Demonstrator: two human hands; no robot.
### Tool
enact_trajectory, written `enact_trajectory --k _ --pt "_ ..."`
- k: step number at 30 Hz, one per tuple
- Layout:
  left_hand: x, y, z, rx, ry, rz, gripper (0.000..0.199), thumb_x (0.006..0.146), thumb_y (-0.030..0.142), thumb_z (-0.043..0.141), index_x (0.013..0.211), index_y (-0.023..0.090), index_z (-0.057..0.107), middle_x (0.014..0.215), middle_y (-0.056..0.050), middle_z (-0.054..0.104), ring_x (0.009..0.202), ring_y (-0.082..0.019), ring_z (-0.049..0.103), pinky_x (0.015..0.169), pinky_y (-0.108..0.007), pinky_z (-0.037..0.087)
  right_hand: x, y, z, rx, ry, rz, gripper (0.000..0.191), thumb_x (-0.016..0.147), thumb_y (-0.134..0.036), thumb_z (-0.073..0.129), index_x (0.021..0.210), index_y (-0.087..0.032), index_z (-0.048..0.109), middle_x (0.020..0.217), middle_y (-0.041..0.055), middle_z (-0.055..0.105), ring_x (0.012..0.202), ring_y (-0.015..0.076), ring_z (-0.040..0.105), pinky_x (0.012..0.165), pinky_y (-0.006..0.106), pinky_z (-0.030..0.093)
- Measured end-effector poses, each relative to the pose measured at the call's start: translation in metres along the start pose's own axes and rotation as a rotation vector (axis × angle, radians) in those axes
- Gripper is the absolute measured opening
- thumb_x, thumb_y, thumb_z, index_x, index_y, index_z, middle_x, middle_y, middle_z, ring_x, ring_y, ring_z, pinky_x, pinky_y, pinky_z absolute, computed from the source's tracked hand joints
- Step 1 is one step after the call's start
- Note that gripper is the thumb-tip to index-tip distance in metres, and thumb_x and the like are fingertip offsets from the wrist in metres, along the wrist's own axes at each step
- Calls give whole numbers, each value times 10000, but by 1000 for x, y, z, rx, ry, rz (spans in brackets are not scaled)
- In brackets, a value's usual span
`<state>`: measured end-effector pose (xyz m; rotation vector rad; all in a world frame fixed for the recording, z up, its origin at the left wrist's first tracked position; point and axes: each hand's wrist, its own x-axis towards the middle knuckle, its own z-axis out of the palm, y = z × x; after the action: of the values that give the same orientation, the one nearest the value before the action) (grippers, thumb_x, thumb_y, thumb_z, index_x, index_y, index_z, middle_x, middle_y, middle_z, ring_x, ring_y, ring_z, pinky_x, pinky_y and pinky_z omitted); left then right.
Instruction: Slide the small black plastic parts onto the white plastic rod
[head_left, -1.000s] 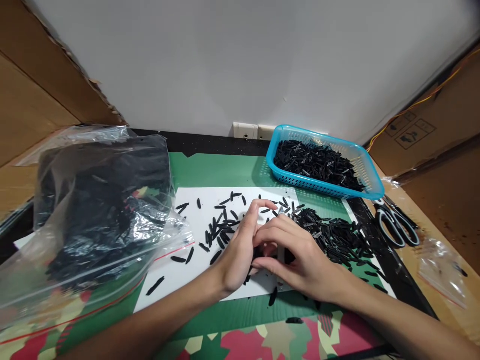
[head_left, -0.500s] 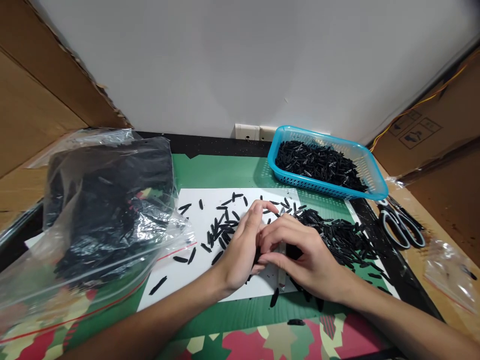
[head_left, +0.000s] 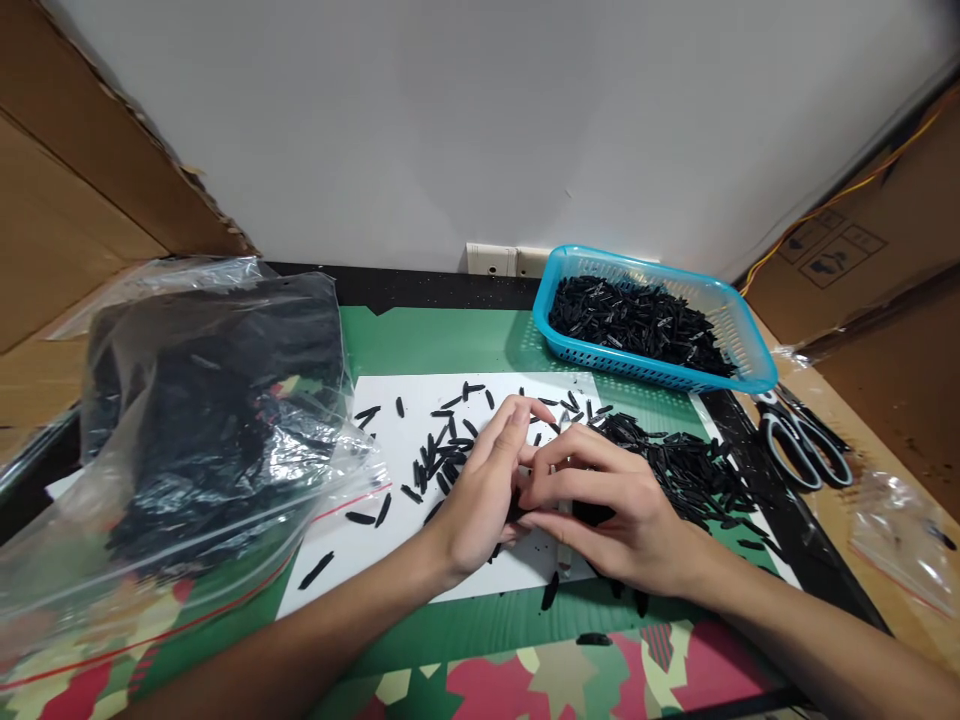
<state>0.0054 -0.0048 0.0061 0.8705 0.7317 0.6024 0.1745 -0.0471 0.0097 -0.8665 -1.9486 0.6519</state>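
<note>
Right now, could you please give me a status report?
Left hand cupped; right hand bent close against it, over white paper. Black pieces strewn around; anything held mostly hidden. Blue basket beyond, clear of hands.

1. Here's the desk (head_left: 435, 345), green on top, a camouflage-patterned band (head_left: 562, 690) running along the near side.
2. At the left, a big clear bag (head_left: 210, 420) of black material sprawls across it.
3. Middle: a white sheet (head_left: 394, 440) lies flat.
4. Right of that, heaped black pieces (head_left: 690, 475) spill onto the green.
5. Far right, behind the heap, sits a blue basket (head_left: 637, 368), well loaded.
</note>
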Motion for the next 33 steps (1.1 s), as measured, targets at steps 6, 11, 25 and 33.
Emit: enact_trajectory --k 6,11,25,33 --pt "2 2 -2 -49 -94 24 371 1069 565 450 904 234 482 538 109 384 341 -31 223 329 -98 190 0 9 -12 2 191 1 186 935 -71 759 1064 -202 788 986 64 716 852 168 699 736 308 603" --pt "0 1 -3 -11 -137 45 381 1067 479 522 803 210 467 531 105 367 341 -24 268 333 -96 210 -2 24 -20 -40 282 58 138 904 -105 807 987 -216 810 904 39 713 770 165 677 642 294 564" --pt "-2 1 0 76 -58 138 340 1059 499 564 875 231 463 541 125 349 414 -35 190 365 -98 209 0 27 -23 -69 239 133 43 960 -214 773 970 -211 814 892 48 761 796 179 715 634 293 586" --pt "-2 -1 0 69 -12 173 393 1053 518 575 830 232 425 544 128 328 406 -29 195 364 -104 198 0 25 -22 -85 228 109 84 973 -192 752 1041 -213 797 944 53 768 761 163 693 628 285 580"
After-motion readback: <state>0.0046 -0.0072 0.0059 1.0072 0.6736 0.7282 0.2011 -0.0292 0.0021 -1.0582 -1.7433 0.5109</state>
